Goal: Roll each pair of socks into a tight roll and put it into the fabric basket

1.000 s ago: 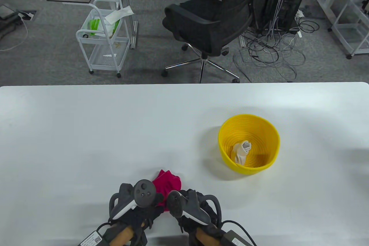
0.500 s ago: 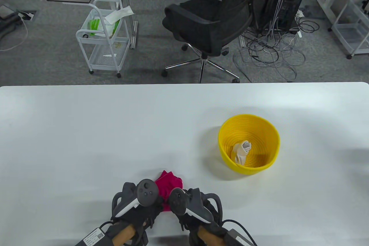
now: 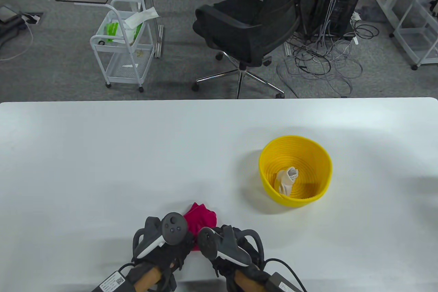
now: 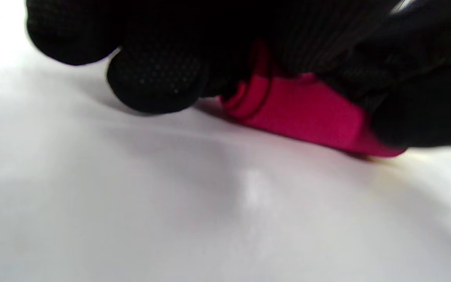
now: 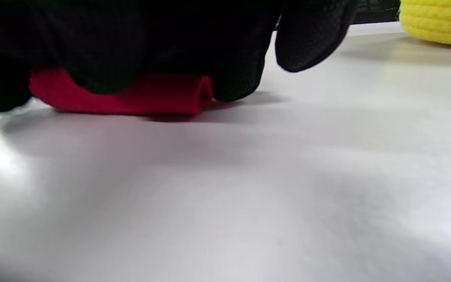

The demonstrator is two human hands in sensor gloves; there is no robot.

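Observation:
A magenta sock pair (image 3: 202, 217) lies near the table's front edge, its near end turned up into a roll. My left hand (image 3: 171, 239) and right hand (image 3: 220, 242) sit side by side on that roll. In the left wrist view the gloved fingers (image 4: 155, 78) curl over the rolled sock (image 4: 300, 117). The right wrist view shows fingers (image 5: 233, 58) curled over the sock (image 5: 151, 98) in the same way. To the right stands the yellow fabric basket (image 3: 273, 155), holding a white sock roll (image 3: 286, 179). A part of the basket (image 5: 437, 21) also appears at the right wrist view's top corner.
The white table (image 3: 102, 155) stretches wide to the left and far side of the sock. Beyond its far edge stand a black office chair (image 3: 249, 28), a white wire cart (image 3: 123, 45) and a tangle of cables (image 3: 321, 62) on the floor.
Both hands have shifted a little on the sock, and slightly less magenta fabric shows beyond the trackers. The basket and white roll have not moved.

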